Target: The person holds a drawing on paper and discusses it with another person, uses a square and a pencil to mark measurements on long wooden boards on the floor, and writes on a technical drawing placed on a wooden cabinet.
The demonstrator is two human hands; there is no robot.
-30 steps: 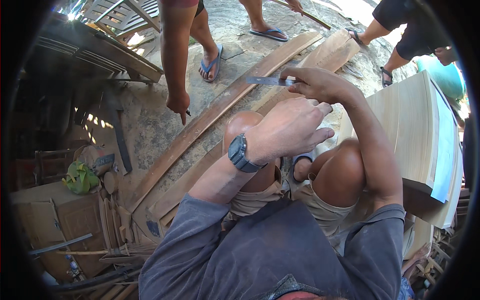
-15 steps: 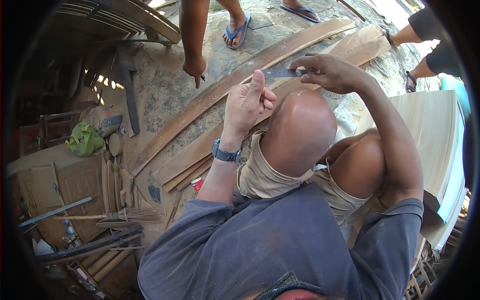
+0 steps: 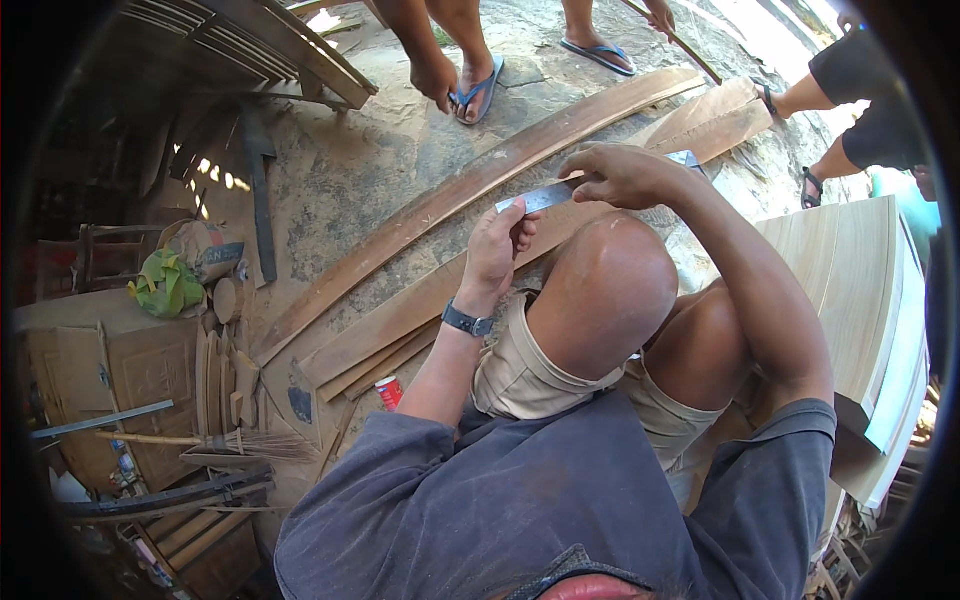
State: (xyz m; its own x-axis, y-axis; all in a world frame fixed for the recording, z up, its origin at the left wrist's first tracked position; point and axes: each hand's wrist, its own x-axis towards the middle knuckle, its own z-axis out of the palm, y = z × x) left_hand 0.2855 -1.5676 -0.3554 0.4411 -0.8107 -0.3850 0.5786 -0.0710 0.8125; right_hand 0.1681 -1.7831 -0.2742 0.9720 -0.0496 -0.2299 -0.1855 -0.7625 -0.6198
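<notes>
A short flat metal ruler (image 3: 550, 197) lies between my two hands, above the wooden planks and my raised knee. My left hand (image 3: 497, 245), with a dark watch on its wrist, pinches the near end between thumb and fingers. My right hand (image 3: 630, 178) is closed on the far end and hides part of it. A silvery piece (image 3: 686, 159) shows behind the right hand; whether it belongs to the ruler, I cannot tell. Beneath are long boards: a curved plank (image 3: 470, 190) farther out and a straight plank (image 3: 410, 300) nearer my knees.
Another person's hand (image 3: 434, 80) and sandalled feet (image 3: 480, 92) are beyond the curved plank. A second person's hand (image 3: 660, 18) holds a stick. Stacked pale panels (image 3: 840, 250) stand at right. A red can (image 3: 389, 391), a broom (image 3: 250, 445) and a green bundle (image 3: 165, 285) are at left.
My left hand has moved down slightly and closed on the ruler's end; before, its thumb pointed up. The ruler has tilted with my right hand. The other person's pointing hand has drawn back.
</notes>
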